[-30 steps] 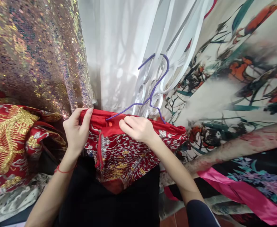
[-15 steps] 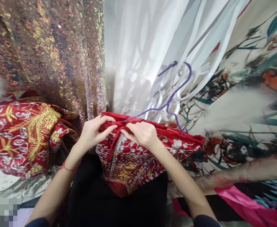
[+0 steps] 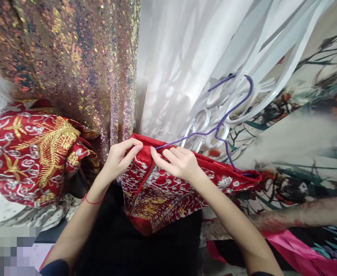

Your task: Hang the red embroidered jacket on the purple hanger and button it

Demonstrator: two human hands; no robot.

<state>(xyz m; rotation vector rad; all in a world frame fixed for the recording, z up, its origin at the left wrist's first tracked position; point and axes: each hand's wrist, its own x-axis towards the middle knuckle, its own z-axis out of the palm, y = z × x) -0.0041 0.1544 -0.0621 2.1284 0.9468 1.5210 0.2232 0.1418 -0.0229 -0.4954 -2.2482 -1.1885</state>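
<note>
A red garment (image 3: 168, 191) with silver and gold embroidery hangs folded over a purple wire hanger (image 3: 223, 122). My left hand (image 3: 119, 159) pinches the garment's red top edge at its left end, fingers closed on the cloth. My right hand (image 3: 180, 163) grips the same top edge just to the right, beside the hanger's wire arm. The two hands nearly touch at a seam in the fabric. The hanger's hook (image 3: 245, 92) rises toward the upper right, in front of white metal scrollwork (image 3: 214, 111).
A sequined gold-pink fabric (image 3: 70, 65) hangs at the upper left, a sheer white curtain (image 3: 177, 65) behind the hands. Another red embroidered garment (image 3: 33, 153) lies at the left. A floral printed cloth (image 3: 301, 134) and pink satin (image 3: 301, 249) fill the right. Black fabric (image 3: 113, 241) lies below.
My hands have come closer together along the garment's top edge, the left moving right toward the seam. The view has shifted, so the hanger and garment now sit further right.
</note>
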